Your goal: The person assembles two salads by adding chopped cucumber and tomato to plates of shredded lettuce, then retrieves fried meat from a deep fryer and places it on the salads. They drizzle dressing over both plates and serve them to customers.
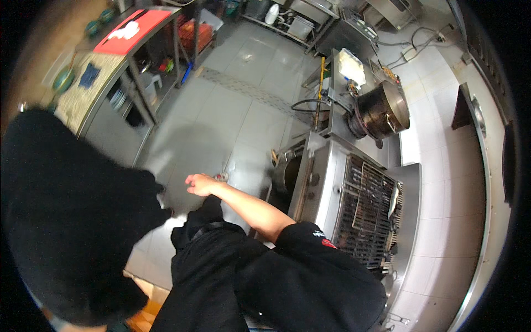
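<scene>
Your right forearm comes out of one short black sleeve (301,238) and runs up and to the left, ending in your right hand (202,185). Its fingers point leftward, loosely bent and a little apart, with nothing visible in their hold. Your left hand is out of sight, so you cannot tell how its fingers stand. One small red-and-pale item (222,177) shows just beside your right hand, on its right; whether they touch is unclear, and it is too small to give a long axis.

To your left, one large black-clothed form (72,221) closes off the near side. Ahead lies bare tiled floor (215,124) — your open lane — edged by the left counter (83,110) and the cooking line.

On your right stands one grill (345,221), its length running up and down the view, with one wire rack (368,193) on top. One dark pot (285,176) sits low beside it. Beyond are one big pot (381,110), one white tray (351,66) and, across the aisle, one red board (146,30) holding white pieces (126,31).
</scene>
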The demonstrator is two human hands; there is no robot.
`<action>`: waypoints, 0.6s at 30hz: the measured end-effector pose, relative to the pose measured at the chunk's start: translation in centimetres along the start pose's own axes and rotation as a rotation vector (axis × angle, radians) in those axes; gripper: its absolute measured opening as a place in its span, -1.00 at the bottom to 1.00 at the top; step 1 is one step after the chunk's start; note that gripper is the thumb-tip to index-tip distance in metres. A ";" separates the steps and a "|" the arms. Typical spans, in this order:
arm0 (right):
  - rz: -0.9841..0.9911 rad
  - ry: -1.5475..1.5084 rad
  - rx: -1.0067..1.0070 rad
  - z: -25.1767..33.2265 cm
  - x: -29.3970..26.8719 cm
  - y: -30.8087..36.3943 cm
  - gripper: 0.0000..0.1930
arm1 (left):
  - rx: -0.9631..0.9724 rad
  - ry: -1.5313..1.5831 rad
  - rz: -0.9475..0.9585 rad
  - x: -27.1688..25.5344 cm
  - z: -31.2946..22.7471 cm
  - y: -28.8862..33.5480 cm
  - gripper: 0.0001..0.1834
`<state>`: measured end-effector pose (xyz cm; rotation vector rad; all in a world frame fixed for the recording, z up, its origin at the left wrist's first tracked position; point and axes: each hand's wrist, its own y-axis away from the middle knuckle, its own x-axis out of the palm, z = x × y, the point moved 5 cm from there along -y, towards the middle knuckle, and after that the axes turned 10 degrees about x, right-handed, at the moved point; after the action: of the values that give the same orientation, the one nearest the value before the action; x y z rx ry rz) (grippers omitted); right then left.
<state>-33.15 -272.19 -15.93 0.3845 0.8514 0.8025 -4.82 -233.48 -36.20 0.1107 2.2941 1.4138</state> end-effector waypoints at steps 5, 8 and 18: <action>-0.077 -0.369 0.129 -11.5 -17.1 -1.4 -0.51 | 0.238 -0.212 0.116 2.2 -22.1 -11.2 -0.58; -0.349 -0.633 0.193 -20.8 -28.5 2.8 -0.61 | 0.489 -0.400 -0.020 -3.9 -39.9 -19.5 -0.62; -1.072 -1.253 0.287 -39.9 -52.7 7.0 -0.65 | 1.003 0.144 -0.240 -11.2 -107.6 -29.2 -0.86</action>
<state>-88.80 -307.85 -9.12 0.5005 -0.1080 -0.5890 -33.91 -339.99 -16.96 0.0285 2.7911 0.0660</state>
